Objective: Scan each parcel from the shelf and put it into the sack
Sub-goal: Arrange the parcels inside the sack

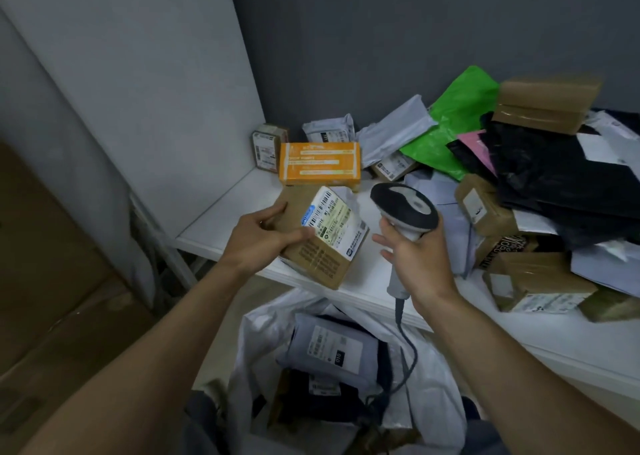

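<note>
While gripped singly, one parcel (323,236) left, one scanner (403,208) right; perhaps three sacked.

Dim, cool, even light is cast; soft blur is seen throughout, and edges are bent by wide-angle distortion.

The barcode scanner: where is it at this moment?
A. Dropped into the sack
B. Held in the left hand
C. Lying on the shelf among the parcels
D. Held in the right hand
D: the right hand grips the barcode scanner by its handle, its head near the cardboard box that the left hand holds above the shelf edge.
</note>
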